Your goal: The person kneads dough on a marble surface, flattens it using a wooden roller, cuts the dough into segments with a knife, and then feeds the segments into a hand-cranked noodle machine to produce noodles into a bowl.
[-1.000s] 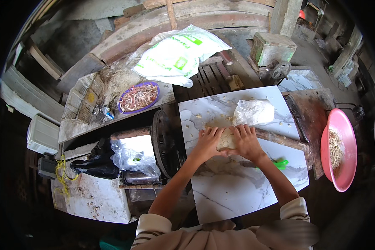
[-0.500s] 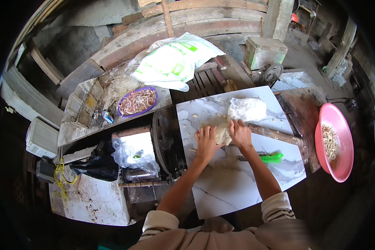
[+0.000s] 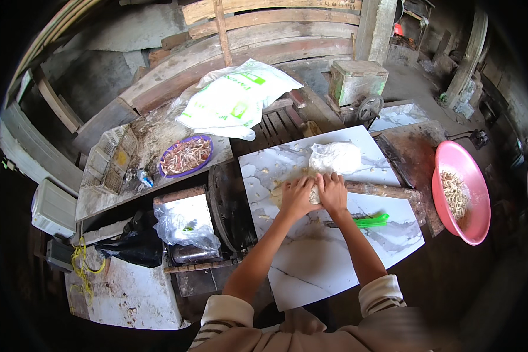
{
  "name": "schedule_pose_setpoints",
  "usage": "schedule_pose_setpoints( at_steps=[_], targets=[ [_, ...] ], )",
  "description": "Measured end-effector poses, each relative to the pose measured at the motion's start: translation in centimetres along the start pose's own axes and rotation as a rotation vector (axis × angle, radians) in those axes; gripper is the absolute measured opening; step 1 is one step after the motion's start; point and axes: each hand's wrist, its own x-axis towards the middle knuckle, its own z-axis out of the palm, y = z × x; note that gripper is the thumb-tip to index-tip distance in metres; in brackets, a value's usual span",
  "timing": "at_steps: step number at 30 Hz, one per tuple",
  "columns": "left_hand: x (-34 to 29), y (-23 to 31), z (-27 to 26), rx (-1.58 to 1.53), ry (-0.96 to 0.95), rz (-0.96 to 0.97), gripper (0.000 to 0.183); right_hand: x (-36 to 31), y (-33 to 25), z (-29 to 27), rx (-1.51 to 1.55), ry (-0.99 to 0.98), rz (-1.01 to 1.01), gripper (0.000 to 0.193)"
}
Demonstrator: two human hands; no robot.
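A pale lump of dough [image 3: 314,195] lies on the white marble-patterned board [image 3: 311,264], mostly covered by my hands. My left hand [image 3: 298,197] presses on its left side with bent fingers. My right hand [image 3: 332,195] grips it from the right, the fingertips of both hands close together at the far side. Just beyond them sits a clear plastic bag of white powder [image 3: 336,157]. A wooden rolling pin [image 3: 378,190] extends to the right of my right hand. Nearer me lies a green-handled knife [image 3: 371,221], its blade partly hidden by my right forearm.
On the right stands a pink basin [image 3: 478,205] holding pale strips. To the left are a roller machine [image 3: 190,217] with a wheel and plastic over it, a purple tray [image 3: 186,156] of pinkish strips and a plastic crate [image 3: 108,161]. A white sack [image 3: 237,100] lies behind.
Both hands have drawn closer together over the dough, covering more of it. The whole view has shifted slightly, with the scene moving left.
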Motion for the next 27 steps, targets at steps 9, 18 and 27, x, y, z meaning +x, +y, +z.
schedule_pose_setpoints(
  at_steps=[9,18,27],
  targets=[
    [-0.5,1.4,1.5,0.181,0.321,-0.007,0.065,1.2,0.3,-0.2,0.099,-0.157,0.326,0.061],
    [-0.4,1.4,1.2,0.200,0.231,-0.076,0.059,1.4,0.0,-1.2,-0.093,-0.152,0.185,0.057],
    [-0.1,1.3,1.4,0.181,0.177,-0.130,0.055,0.6,0.1,-3.2,-0.094,-0.037,0.012,0.044]
  ],
)
